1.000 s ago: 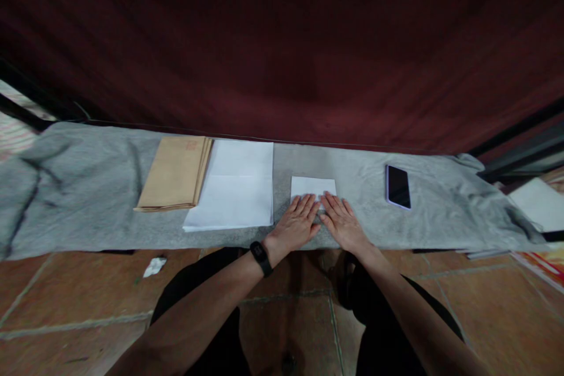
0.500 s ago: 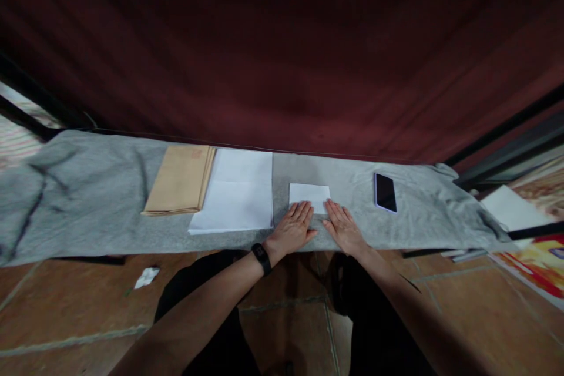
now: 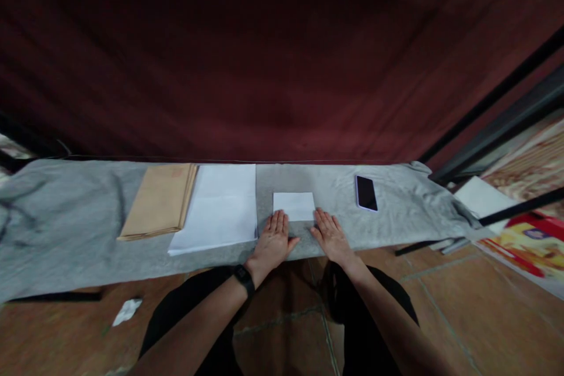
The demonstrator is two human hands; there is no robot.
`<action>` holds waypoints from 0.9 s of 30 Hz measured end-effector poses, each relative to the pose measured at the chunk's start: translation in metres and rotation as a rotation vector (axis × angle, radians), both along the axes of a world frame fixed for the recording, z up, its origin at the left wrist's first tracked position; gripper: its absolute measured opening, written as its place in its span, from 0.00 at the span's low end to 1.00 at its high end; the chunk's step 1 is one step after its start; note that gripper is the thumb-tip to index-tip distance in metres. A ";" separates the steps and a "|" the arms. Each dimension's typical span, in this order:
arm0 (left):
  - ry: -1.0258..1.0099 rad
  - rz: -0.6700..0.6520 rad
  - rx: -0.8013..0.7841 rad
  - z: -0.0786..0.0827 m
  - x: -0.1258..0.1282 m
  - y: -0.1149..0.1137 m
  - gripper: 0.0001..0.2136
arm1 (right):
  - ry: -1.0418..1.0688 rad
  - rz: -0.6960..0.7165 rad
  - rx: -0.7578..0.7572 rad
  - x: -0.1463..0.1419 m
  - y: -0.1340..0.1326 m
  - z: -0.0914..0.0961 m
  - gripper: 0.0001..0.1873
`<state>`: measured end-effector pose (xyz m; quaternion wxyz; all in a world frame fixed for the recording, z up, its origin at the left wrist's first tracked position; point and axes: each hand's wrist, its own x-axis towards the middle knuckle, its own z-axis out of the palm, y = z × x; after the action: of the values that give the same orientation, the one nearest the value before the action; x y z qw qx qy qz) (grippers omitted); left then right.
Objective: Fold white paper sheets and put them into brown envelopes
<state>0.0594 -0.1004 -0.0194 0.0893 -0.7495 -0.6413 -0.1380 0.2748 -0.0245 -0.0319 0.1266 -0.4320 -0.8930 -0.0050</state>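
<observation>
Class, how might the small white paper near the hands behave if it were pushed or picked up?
The small white paper looks thin, so it is probably light and may flex when lifted. Lying flat on the grey cloth, it seems unlikely to roll. The left hand's fingertips overlap its near corner, so pressing there could hinder sliding.

The near left corner of the small white paper (image 3: pixel 294 205) is covered by the fingers (image 3: pixel 278 223) of the left hand (image 3: pixel 270 248); the palm of the right hand (image 3: pixel 333 242) is hidden. The white sheets (image 3: pixel 224 205) are partly overlain by the brown envelopes (image 3: pixel 154 201), whose reddish print is too small to be read. The face of the wristband (image 3: pixel 243 275) is blurred. The grey cloth (image 3: pixel 66 223) is cut off by the left edge, the dark red curtain (image 3: pixel 264 88) by the top, the forearms (image 3: pixel 198 326) by the bottom, and a printed sheet (image 3: pixel 529 244) by the right.
</observation>
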 end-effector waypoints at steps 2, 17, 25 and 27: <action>0.002 0.018 0.001 0.000 0.000 0.002 0.31 | 0.002 -0.021 -0.010 0.000 -0.001 0.001 0.32; 0.069 0.000 -0.071 0.018 -0.005 0.014 0.20 | -0.019 0.140 -0.080 -0.058 0.017 0.027 0.29; 0.064 0.003 -0.216 0.023 -0.014 0.027 0.20 | 0.036 0.031 -0.053 -0.044 0.014 0.004 0.33; 0.075 -0.005 -0.262 0.026 -0.017 0.030 0.21 | 0.028 0.013 -0.055 -0.042 0.016 0.004 0.34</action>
<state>0.0425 -0.0707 0.0064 0.0141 -0.7610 -0.6481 -0.0253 0.2328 -0.0090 -0.0281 0.1273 -0.4295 -0.8937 0.0264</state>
